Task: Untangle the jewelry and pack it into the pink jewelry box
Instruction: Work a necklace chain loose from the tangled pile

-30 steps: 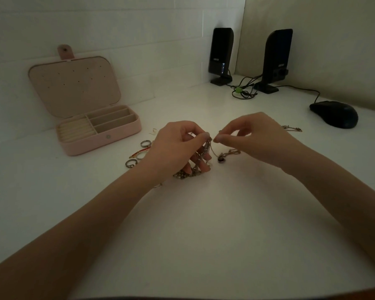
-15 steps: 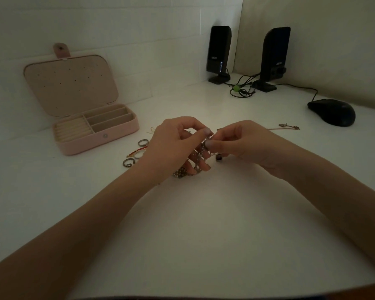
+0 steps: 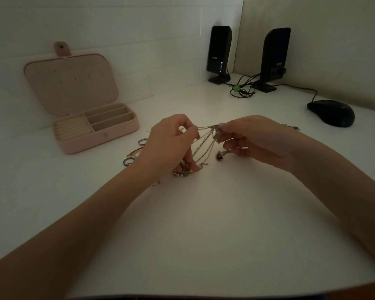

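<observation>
A tangle of thin chains (image 3: 204, 146) is stretched between the two hands above the middle of the white desk (image 3: 204, 224). The left hand (image 3: 169, 141) pinches strands at its fingertips, with more beaded chain bunched under its lower fingers against the desk. The right hand (image 3: 253, 139) pinches the knot at the top with thumb and forefinger, and a dark pendant (image 3: 219, 156) dangles just below its curled fingers. Just left of the left hand lie two rings (image 3: 142, 141) and a red-and-gold piece (image 3: 134, 151). Farther left, the pink jewelry box (image 3: 95, 128) stands open against the wall, lid upright. Far right are two black speakers (image 3: 219, 50) with their cables and a black mouse (image 3: 331, 113).
</observation>
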